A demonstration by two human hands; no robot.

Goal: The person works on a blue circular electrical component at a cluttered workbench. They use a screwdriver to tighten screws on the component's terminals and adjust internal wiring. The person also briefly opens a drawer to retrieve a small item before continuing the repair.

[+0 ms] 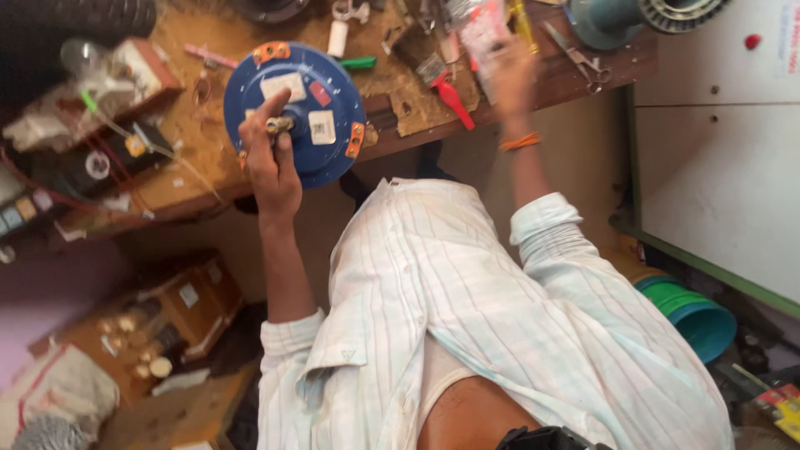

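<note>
A round blue motor housing (321, 125) with white labels and orange clips lies at the front edge of a wooden workbench (192, 158). My left hand (271, 162) is closed around the metal shaft at its centre, forefinger stretched over the top. My right hand (512, 75), blurred, with an orange thread on the wrist, is raised over the bench's cluttered right part. Its fingers are closed on a red and white packet (483, 25). My striped white shirt (467, 317) fills the lower middle of the view.
A red-handled brush (448, 87), scissors (577, 54) and a green-handled tool (358, 62) lie on the bench. A teal metal part (604, 21) sits at its far right. A white cabinet (717, 183), teal buckets (696, 321), and cardboard boxes (179, 304) stand below.
</note>
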